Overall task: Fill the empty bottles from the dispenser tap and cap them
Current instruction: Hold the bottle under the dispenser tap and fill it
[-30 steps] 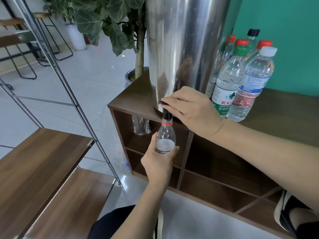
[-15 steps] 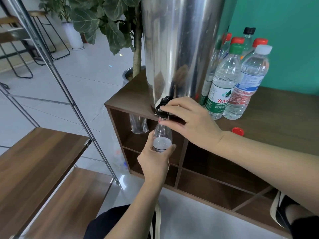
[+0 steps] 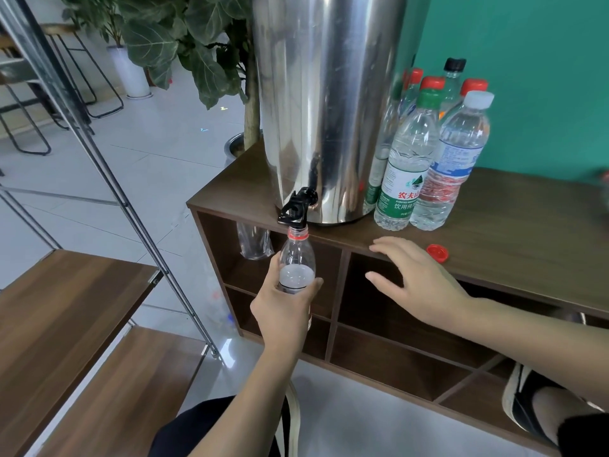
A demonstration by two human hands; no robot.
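My left hand (image 3: 284, 311) grips a clear uncapped bottle (image 3: 296, 262) with a red neck ring, its mouth right under the black tap (image 3: 298, 207) of the tall steel dispenser (image 3: 324, 103). Water shows part way up the bottle. My right hand (image 3: 418, 283) hovers with fingers spread, holding nothing, in front of the cabinet edge and apart from the tap. A loose red cap (image 3: 438, 251) lies on the wooden cabinet top (image 3: 527, 232) just right of that hand.
Several capped bottles (image 3: 425, 159) stand right of the dispenser against the green wall. A leafy plant (image 3: 197, 44) rises behind the cabinet's left end. A metal-framed wooden shelf (image 3: 59, 311) stands on the left. An empty bottle (image 3: 253, 240) hangs in the upper-left cubby.
My right hand has let go of the tap lever and drawn back to the right, fingers opening. The left hand keeps the bottle under the tap.
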